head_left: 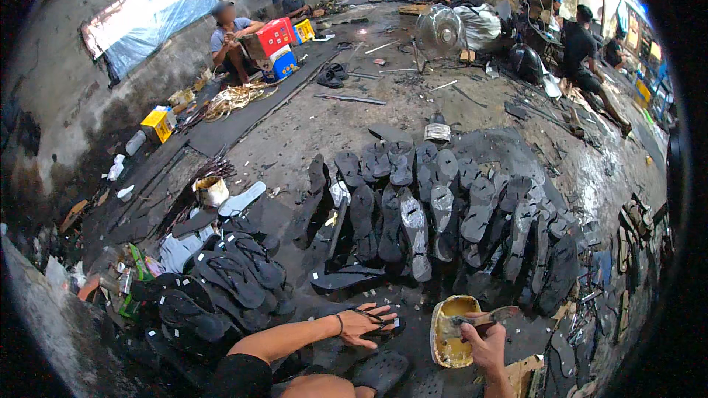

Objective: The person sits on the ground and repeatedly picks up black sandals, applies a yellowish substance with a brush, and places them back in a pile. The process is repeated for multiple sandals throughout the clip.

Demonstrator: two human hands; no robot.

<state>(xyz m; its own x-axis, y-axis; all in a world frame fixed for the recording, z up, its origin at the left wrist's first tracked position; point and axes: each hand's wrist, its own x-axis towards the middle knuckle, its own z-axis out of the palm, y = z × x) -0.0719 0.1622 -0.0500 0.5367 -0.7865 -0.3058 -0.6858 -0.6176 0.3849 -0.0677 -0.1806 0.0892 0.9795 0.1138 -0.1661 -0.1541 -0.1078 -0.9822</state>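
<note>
Grimy workshop floor (pixel 295 129), brush (pixel 501 315) at tub (pixel 435 339)

The brush is over the yellowish tub, gripped in the right hand (pixel 487 346); the left hand (pixel 365 326), fingers spread, rests at a black sandal (pixel 399 329). Likely loading; lifting calls for clearing the rim.

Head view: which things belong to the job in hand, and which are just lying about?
Likely in the job:
brush in right hand
yellow-smeared tub
dark sandal at left hand
nearby dark soles

Apparently lying about:
metal bar
yellow box
</note>
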